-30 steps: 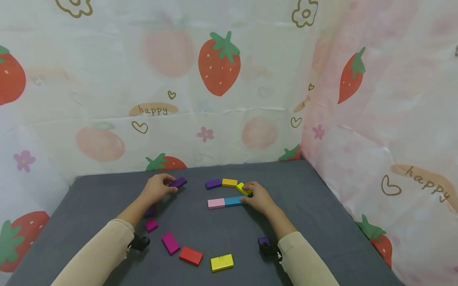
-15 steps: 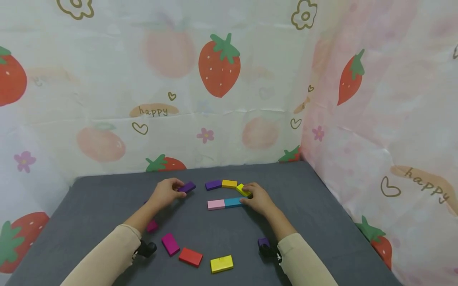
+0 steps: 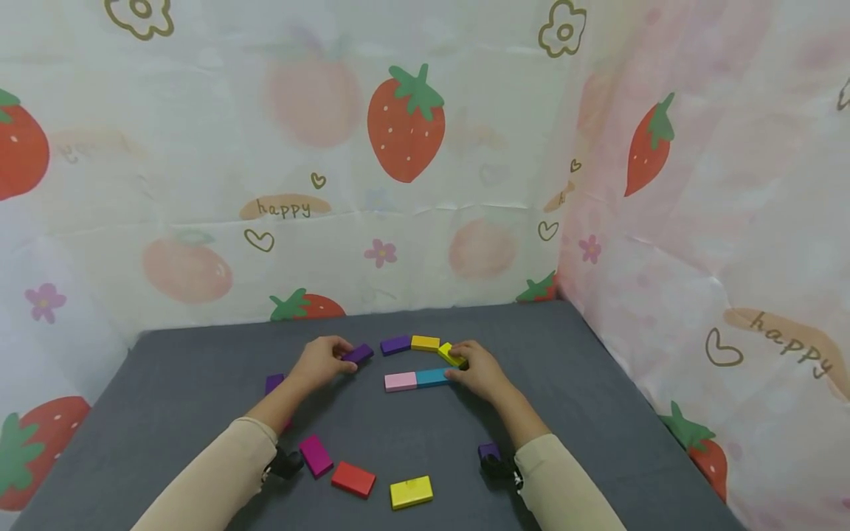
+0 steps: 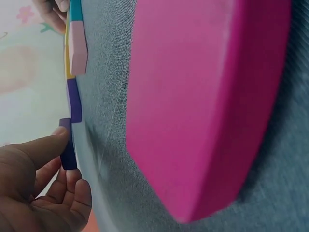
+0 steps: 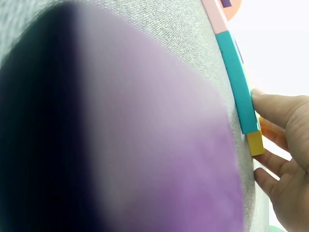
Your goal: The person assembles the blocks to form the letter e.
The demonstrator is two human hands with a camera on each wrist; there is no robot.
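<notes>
The left hand (image 3: 323, 363) is pinching a smooth, rectangular dark purple block (image 3: 358, 354) between thumb and fingers, holding it just beside a violet block (image 3: 396, 344) without touching it. The fingers of the right hand (image 3: 481, 371) are bending at the outer end of a bright yellow block (image 3: 448, 354), the thumb lying by the teal block (image 3: 432, 377); whether they are gripping cannot be told. An amber block (image 3: 425, 343) is joining the violet and bright yellow blocks in a bent row. Nearer, a pale pink block (image 3: 401, 382) is abutting the teal block end to end. Closer still, a magenta block (image 3: 316, 456), a red block (image 3: 353, 479) and a lemon block (image 3: 411, 493) are lying flat and apart, all showing straight edges and a plain, even finish. The table (image 3: 571, 413) is carrying a grey, visibly woven cloth. Behind it, a creased sheet (image 3: 491, 125) is displaying printed strawberries, flowers and outlined hearts; its tan patches are bearing the handwritten-style word "happy", legible at centre and right.
</notes>
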